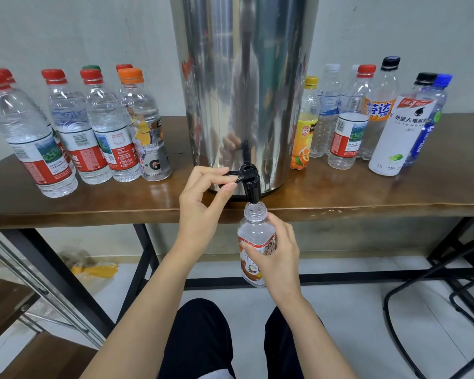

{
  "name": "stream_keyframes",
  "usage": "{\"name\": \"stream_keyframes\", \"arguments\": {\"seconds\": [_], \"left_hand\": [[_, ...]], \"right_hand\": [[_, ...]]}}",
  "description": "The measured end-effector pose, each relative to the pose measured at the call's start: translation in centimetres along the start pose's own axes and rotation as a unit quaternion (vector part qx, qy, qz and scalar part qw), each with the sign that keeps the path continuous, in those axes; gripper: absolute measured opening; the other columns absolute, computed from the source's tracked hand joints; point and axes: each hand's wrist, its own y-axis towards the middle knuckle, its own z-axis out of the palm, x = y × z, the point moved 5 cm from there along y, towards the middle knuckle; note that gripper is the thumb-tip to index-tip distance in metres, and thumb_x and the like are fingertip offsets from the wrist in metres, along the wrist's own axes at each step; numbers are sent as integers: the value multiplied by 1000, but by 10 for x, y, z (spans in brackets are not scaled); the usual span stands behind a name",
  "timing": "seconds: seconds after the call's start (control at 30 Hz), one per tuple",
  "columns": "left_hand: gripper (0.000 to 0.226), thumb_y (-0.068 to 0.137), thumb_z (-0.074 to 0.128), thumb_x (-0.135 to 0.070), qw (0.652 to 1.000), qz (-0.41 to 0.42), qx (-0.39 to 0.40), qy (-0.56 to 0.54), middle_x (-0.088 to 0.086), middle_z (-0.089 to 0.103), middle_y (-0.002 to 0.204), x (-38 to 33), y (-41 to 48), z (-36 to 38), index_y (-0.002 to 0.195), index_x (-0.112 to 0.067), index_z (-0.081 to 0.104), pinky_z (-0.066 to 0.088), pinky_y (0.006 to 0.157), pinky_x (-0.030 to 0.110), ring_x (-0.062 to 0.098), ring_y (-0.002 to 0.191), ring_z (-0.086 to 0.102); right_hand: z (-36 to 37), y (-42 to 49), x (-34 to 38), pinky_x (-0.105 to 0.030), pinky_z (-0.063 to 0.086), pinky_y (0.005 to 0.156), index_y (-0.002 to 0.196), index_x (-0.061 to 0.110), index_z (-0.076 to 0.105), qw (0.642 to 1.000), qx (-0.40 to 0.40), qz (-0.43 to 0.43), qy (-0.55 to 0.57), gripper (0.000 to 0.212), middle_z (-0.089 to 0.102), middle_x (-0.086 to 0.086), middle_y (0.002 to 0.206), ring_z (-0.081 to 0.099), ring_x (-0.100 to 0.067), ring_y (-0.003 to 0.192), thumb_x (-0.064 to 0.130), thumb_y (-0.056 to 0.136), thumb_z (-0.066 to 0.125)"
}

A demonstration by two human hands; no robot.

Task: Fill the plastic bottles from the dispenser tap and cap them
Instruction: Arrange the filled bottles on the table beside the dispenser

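Pinching the black tap lever (231,173) is the left hand (203,203); right hand (277,253) grips a clear plastic bottle (253,228).

We see our left grip (203,198) pinching the black tap lever (233,174) on the steel dispenser (244,77), while our right grip (278,253) holds an uncapped bottle (253,228) under the spout (253,191), in front of the bench (66,209) edge.

A white bottle (394,143) at the right read "外星人电解" above partly legible "ALIEN" lettering. Behind it, a clear bottle (379,108) carried an orange label reading "芬达". An orange-capped bottle (148,138) at the left bore a "G" logo.
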Motion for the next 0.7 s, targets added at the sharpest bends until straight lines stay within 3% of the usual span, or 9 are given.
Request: {"name": "stream_keyframes", "arguments": {"seconds": [0.23,0.7], "left_hand": [[15,87,71,-11,1000,4,11,11,7,63,109,-1,0,-1,99,-20,69,40,98,16,9,110,59],[15,86,71,-12,1000,16,10,15,6,64,105,-2,2,-1,97,-22,70,42,98,18,17,108,60]], "right_hand": [[-1,1,0,1,39,85,135,30,50,1000,2,5,3,71,49,9,122,47,11,114,19,75,86],[0,1,1,2,38,84,136,27,49,1000,6,9,7,72,50,8,123,49,8,114,17,75,86]]}}
